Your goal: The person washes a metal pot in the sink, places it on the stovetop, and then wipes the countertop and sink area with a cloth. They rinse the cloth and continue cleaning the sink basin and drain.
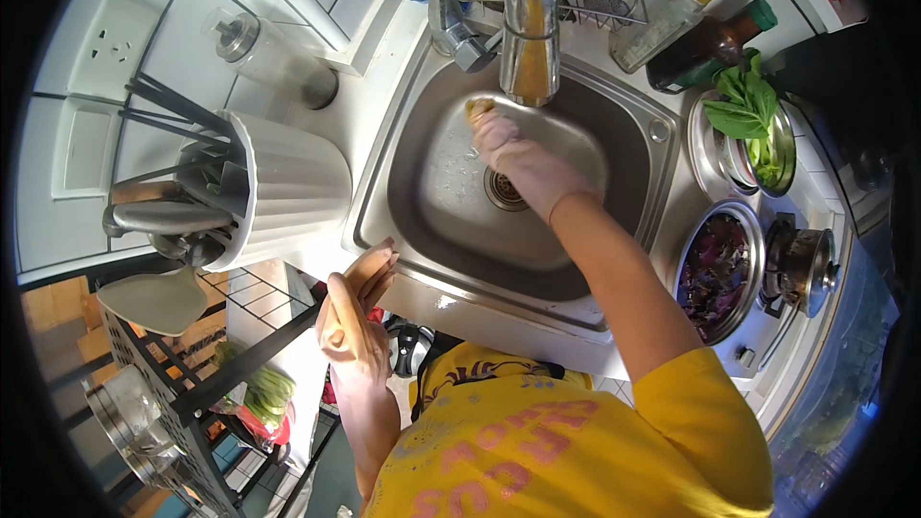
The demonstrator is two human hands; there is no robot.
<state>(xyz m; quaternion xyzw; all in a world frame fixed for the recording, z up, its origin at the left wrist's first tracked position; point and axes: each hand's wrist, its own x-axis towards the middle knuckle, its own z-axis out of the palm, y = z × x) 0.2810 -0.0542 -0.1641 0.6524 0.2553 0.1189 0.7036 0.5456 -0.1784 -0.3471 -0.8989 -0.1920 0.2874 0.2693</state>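
My right hand [507,147] reaches down into the stainless-steel sink [453,216], above and beside the drain strainer [504,191]. Its fingers close around a small yellowish-brown thing [478,109], possibly a sponge; most of it is hidden by the hand. Over the near left part of the basin floor lie drops of water. The chrome faucet spout [530,36] hangs over the far side of the basin, just beyond that hand. My left hand [360,306] is raised off the sink's front left corner with fingers stretched out and nothing in it.
A ribbed white utensil holder [298,191] with knives and chopsticks lies left of the sink, near a glass dispenser [277,61]. To the right are leafy greens [748,108], a pan of dark purple leaves [716,270] and a small pot [806,270]. Bottles [701,50] stand behind.
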